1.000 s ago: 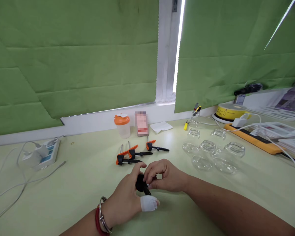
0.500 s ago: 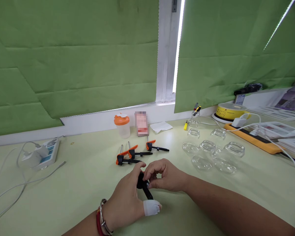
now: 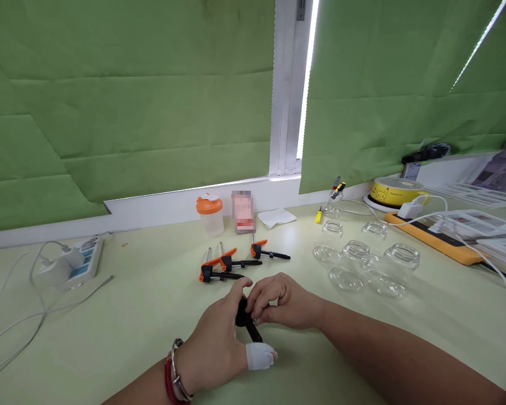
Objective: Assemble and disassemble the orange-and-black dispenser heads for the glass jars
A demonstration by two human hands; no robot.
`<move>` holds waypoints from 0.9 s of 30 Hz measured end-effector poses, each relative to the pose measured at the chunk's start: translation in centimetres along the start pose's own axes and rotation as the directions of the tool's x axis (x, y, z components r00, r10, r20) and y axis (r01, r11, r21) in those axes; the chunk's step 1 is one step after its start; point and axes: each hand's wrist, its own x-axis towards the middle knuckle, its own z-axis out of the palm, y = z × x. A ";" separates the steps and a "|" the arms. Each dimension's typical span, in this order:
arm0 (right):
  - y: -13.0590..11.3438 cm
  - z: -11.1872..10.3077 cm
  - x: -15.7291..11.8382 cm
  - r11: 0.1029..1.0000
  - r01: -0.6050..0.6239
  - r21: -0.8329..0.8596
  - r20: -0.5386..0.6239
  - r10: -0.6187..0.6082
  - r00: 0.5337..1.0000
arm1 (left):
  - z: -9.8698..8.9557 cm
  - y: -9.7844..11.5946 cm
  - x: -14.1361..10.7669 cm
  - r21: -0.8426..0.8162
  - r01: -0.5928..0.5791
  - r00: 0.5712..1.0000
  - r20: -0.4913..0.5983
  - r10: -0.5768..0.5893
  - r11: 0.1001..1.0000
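My left hand (image 3: pixel 217 337), its thumb wrapped in white tape, is curled around a small black clamp-like tool (image 3: pixel 251 327) low over the table. A dark bar of it slants down toward the taped thumb; the rest is hidden by my fingers. The fingers of my right hand (image 3: pixel 280 301) are bent and pinch the same tool from the right side. Just beyond my hands lie three similar black-and-orange tools (image 3: pixel 235 262), each with a thin metal rod and a black bar.
An orange-lidded cup (image 3: pixel 211 216), a pinkish box (image 3: pixel 243 212) and a white paper (image 3: pixel 277 217) stand or lie at the back. Several glass jars (image 3: pixel 356 264) are on the right, near screwdrivers (image 3: pixel 332 197) and an orange power strip (image 3: pixel 438 239). Cables and a white power strip (image 3: pixel 82 264) lie left.
My right fingers have shifted slightly over the tool, covering a bit more of its lighter detail. Otherwise hands and objects stay almost in place.
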 end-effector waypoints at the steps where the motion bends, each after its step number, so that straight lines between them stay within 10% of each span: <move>1: 0.0 0.0 0.0 1.000 0.002 -0.003 0.007 -0.002 1.000 | 0.0 0.0 0.0 -0.001 0.005 1.000 0.001 -0.005 1.000; 27: 1.3 -0.3 -0.3 0.997 -0.066 -0.030 -0.015 0.066 0.998 | 0.1 -0.1 0.1 0.015 -0.013 0.999 -0.033 0.014 1.000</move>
